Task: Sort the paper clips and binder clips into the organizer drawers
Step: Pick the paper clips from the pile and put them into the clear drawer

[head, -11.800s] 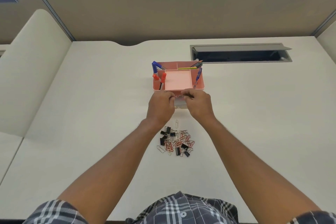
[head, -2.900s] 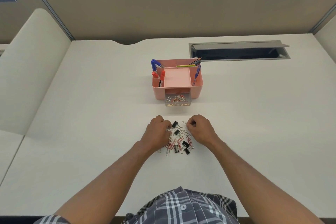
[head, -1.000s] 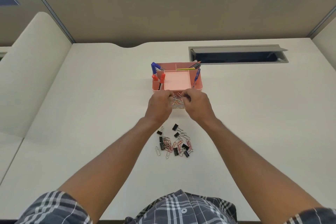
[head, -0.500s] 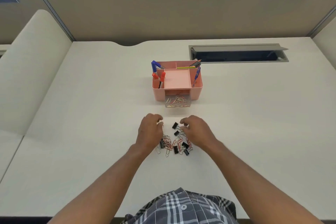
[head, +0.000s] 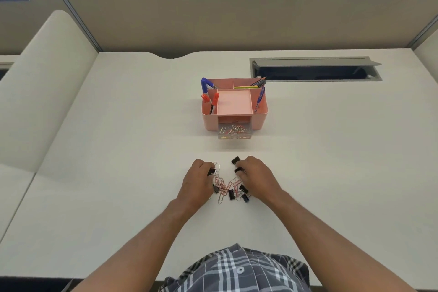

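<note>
Both curled hands, left hand [head: 198,184] and right hand [head: 257,179], pinch at mixed pink-and-black clips [head: 228,188].

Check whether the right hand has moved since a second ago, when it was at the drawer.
Yes. The right hand has pulled back from the clear drawer toward the person, onto the clip pile.

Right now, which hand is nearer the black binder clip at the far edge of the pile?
Right. The right hand has its fingertips touching the far binder clip; the left hand sits across the pile, apart from it.
</note>
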Demonstrator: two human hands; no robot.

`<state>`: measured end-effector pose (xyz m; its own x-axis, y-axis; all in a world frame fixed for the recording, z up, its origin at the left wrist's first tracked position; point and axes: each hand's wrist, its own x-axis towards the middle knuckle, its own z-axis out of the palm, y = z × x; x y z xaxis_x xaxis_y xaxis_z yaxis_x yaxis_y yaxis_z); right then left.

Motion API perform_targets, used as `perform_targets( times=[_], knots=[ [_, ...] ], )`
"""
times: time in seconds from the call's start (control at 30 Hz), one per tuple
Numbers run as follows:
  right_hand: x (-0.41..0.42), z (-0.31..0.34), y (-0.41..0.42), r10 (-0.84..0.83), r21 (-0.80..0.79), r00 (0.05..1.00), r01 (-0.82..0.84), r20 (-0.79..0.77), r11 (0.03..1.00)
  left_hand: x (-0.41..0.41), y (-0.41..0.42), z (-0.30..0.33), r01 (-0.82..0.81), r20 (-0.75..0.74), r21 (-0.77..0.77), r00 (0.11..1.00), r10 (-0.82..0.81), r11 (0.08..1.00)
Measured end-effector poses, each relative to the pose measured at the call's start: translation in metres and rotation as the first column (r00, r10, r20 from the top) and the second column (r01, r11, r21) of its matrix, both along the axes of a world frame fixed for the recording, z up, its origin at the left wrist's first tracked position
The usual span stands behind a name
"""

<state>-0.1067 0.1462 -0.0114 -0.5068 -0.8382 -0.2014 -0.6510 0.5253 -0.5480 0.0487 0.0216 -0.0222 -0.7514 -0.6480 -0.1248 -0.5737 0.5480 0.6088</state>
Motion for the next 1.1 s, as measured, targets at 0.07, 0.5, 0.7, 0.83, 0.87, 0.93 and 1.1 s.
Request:
perform_targets(
  times=[0.07,0.5,0.7,0.83,0.87,0.93,1.1],
  knots=[
    [-0.003,0.002,0.002,-0.031,-0.015,0.999,0.032,0.030,0.999,-0.002,0.000,0.001,-0.009,-0.011,-0.019,1.000,0.009,1.000],
    [-0.003,0.002,0.014,-0.173,0.147,0.984,0.179,-0.048,0.973,-0.013,-0.001,0.004,-0.057,-0.015,-0.195,0.998,0.055,0.979],
    [0.005,0.000,0.008,-0.175,0.175,0.979,0.191,-0.102,0.966,-0.031,-0.001,0.002,0.022,0.201,-0.283,0.979,0.037,0.959],
    [0.002,0.001,0.007,-0.182,0.162,0.981,0.190,-0.062,0.968,-0.037,0.000,0.003,0.036,0.260,-0.277,0.965,0.039,0.960],
    [0.002,0.001,0.007,-0.177,0.158,0.982,0.185,-0.060,0.970,-0.039,0.000,0.004,0.040,0.273,-0.271,0.961,0.037,0.962],
    [0.002,0.002,0.007,-0.160,0.161,0.986,0.166,-0.047,0.973,-0.042,0.001,0.005,0.048,0.293,-0.254,0.956,0.030,0.966],
    [0.001,0.004,0.009,-0.149,0.144,0.989,0.145,0.022,0.979,-0.043,0.002,0.004,0.072,0.266,-0.210,0.964,-0.014,0.975]
  ],
)
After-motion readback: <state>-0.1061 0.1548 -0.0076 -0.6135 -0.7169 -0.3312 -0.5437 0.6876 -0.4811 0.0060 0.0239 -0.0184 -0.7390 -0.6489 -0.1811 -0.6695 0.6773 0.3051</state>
